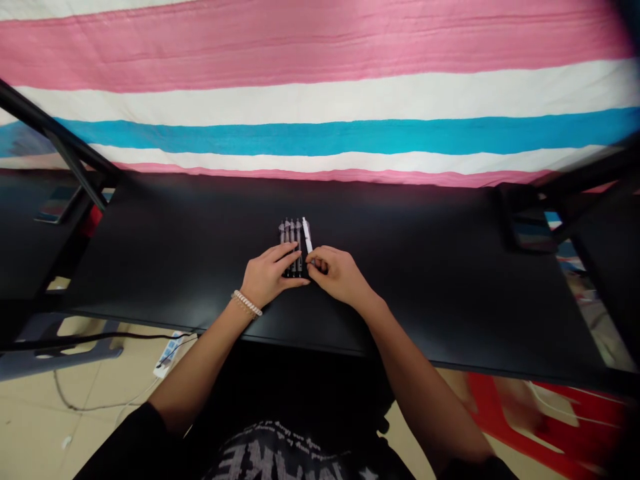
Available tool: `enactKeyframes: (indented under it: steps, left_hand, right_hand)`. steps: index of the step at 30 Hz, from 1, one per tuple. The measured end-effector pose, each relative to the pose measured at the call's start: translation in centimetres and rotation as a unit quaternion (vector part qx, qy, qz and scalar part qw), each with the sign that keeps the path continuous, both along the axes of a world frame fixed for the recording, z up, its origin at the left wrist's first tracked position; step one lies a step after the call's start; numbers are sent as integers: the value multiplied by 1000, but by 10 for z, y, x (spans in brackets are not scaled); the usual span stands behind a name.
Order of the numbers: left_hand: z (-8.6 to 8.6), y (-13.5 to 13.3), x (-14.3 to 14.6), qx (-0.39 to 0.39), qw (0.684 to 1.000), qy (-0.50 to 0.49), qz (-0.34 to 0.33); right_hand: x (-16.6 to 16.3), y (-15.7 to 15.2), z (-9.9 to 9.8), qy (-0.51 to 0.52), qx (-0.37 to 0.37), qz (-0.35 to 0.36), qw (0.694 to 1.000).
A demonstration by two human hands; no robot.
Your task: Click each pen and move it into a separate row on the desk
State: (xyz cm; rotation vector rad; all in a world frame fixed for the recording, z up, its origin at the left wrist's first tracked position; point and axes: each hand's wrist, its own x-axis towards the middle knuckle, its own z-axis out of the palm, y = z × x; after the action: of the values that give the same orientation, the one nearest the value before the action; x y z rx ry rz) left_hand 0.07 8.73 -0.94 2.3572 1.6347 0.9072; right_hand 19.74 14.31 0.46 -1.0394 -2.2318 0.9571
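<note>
While wide across four grey pens [293, 235], one left hand [266, 271] beside one right hand [341, 275], narrow around one white pen [307, 233]

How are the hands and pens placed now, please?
Left hand over dark pens, partly hiding them. Right hand pinching near end of white pen, beside them. No obstruction seen nearby.

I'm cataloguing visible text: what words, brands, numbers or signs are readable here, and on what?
"MAKE": large, upside down, on the black shirt.
"only one thing": small, upside down, same shirt.
"to do many": likewise; the remaining small print is too blurred.
Any markings on the grey pens and white pen: too small to read.
</note>
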Motion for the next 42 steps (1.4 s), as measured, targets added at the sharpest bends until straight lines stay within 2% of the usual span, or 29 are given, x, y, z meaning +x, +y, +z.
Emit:
enactKeyframes:
  steps: [6,12,14,16,18,20,23,26,29,33,36,40,42]
  left_hand:
    - [-1,7,1,11,1000,-16,-6]
    - [1,6,0,25,1000,-17,-8]
    - [5,6,2,26,998,-55,21]
    - [10,9,4,9,988,-134,77]
    - [14,18,5,-32,955,-263,132]
    - [18,32,5,-89,889,-422,151]
    - [22,55,3,-176,784,-590,79]
    - [23,70,4,-170,733,-656,68]
    - [18,77,8,-133,704,-691,99]
    - [8,78,16,-85,676,-716,151]
    - [7,80,18,-57,679,-711,173]
    - [7,83,15,-49,685,-707,169]
    - [6,84,14,-58,681,-710,168]
  right_hand:
    - [-1,0,-10,57,2,-60,997]
    - [-2,-3,-14,88,6,-90,992]
    - [-2,-5,-16,130,-28,-119,984]
    - [-2,-5,-17,197,-93,-141,966]
    - [-3,-5,-17,260,-161,-131,943]
    - [-5,-4,-16,293,-200,-93,930]
    - [-10,-2,-10,306,-230,-47,923]
    - [-15,3,-4,292,-281,-21,914]
    - [-19,10,-3,255,-267,-22,929]
    - [-22,15,-11,229,-122,-114,959]
    - [-25,15,-15,233,-40,-152,960]
    - [-27,12,-16,275,-89,-192,938]
    - [-27,13,-17,268,-71,-207,938]
